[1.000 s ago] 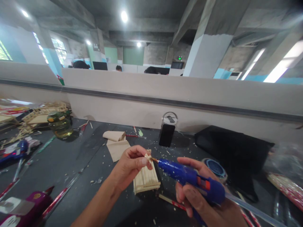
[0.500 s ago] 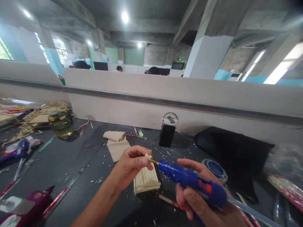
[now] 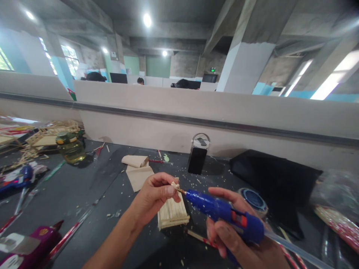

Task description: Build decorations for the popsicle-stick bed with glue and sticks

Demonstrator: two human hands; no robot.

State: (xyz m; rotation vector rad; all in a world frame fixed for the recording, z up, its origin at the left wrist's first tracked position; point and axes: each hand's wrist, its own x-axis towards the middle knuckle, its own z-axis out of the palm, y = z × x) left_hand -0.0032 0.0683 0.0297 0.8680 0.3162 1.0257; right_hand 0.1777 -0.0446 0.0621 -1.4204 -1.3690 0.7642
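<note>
Between the thumb and fingers of my left hand [image 3: 153, 194] is a small pale wooden piece [image 3: 175, 185], its exact shape partly hidden by the fingertips. My right hand [image 3: 238, 231] wraps round a blue hot glue gun [image 3: 215, 205], whose metal nozzle touches or nearly touches that piece. A clear glue stick [image 3: 291, 246] sticks out of the gun's back end. Below the left fingers, a box-like block of pale wooden sticks [image 3: 173, 215] lies on the dark table.
Folded brown paper [image 3: 138, 173] lies behind my left hand. A phone [image 3: 197, 160] leans on a handled container. At right are a blue-rimmed round tape roll [image 3: 254, 200] and black cloth [image 3: 269, 175]. A bottle [image 3: 70, 149], another glue gun [image 3: 22, 177] and a purple tool [image 3: 36, 243] stand left.
The glue gun and my right hand have shifted very slightly left. My left hand keeps its pinch on the wooden piece, with the nozzle still against or close to it.
</note>
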